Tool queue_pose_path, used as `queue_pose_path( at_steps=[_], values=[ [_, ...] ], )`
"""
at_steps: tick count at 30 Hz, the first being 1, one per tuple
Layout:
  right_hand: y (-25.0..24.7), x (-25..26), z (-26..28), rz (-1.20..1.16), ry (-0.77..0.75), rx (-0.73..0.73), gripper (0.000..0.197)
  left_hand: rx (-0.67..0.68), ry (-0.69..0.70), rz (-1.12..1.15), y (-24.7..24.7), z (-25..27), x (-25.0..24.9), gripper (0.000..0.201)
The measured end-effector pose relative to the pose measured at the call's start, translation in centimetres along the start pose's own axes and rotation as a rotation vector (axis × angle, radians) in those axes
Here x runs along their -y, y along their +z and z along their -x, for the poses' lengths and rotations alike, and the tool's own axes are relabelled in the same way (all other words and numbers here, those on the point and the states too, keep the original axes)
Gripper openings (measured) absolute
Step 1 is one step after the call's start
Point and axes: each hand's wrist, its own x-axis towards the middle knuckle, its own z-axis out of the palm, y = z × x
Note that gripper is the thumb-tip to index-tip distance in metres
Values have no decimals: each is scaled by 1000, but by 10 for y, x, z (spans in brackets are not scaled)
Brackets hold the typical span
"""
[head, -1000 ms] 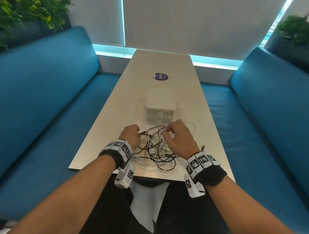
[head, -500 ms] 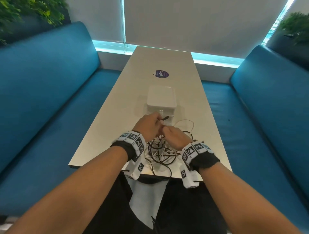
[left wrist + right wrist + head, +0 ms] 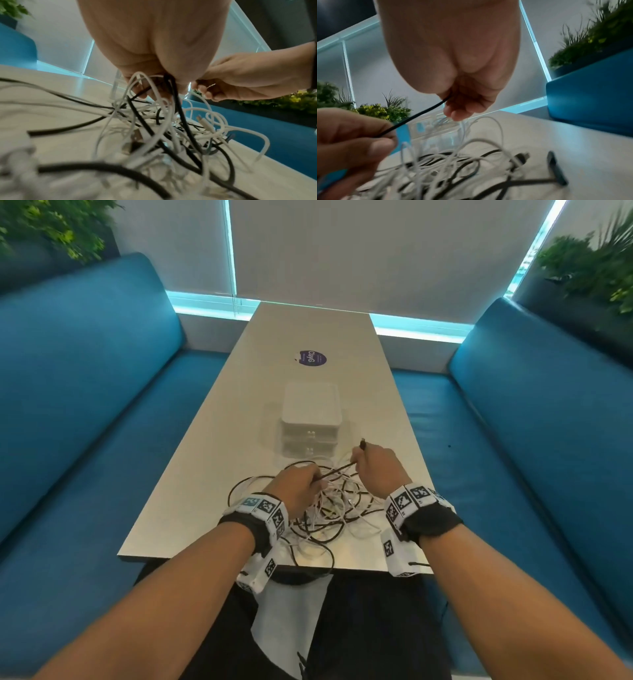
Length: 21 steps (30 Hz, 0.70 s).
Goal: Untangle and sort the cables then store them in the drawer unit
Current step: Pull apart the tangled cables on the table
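**Cables: black lead stretched between both hands**

Black cable [image 3: 337, 471] pinched by right hand [image 3: 375, 470] near its plug end, plug sticking up past the knuckles. Left hand [image 3: 298, 486] pinches same cable further along, w/ white & black strands bunched under its fingers. Rest of tangle [image 3: 329, 508] lies on table [image 3: 212, 446] below both hands, near front edge. Drawer unit [image 3: 311, 419] just beyond, drawers closed.
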Motion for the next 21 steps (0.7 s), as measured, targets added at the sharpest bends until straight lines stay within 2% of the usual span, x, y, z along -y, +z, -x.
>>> queue_pose_path(
  at_steps=[3,7,10,13,16,18,21],
  values=[
    [-2,-15,2,121,84,7,31,46,57,-138,-13,-1,1,27],
    [7,-31,4,263,158,56,27,86,94,-435,-22,-3,-6,31],
    [10,-30,4,219,228,58,24,89,102,-596,-22,-2,-6,33],
    [13,-27,6,94,140,109,21,0,219,-659,-16,1,-4,37],
    [12,-14,10,-197,19,64,23,-29,312,-647,-11,-1,-12,35],
    [11,2,11,-359,0,32,22,6,320,-684,-6,-3,-18,30],
    [11,24,9,-521,-1,92,20,28,285,-744,-2,-4,-24,24]
  ],
)
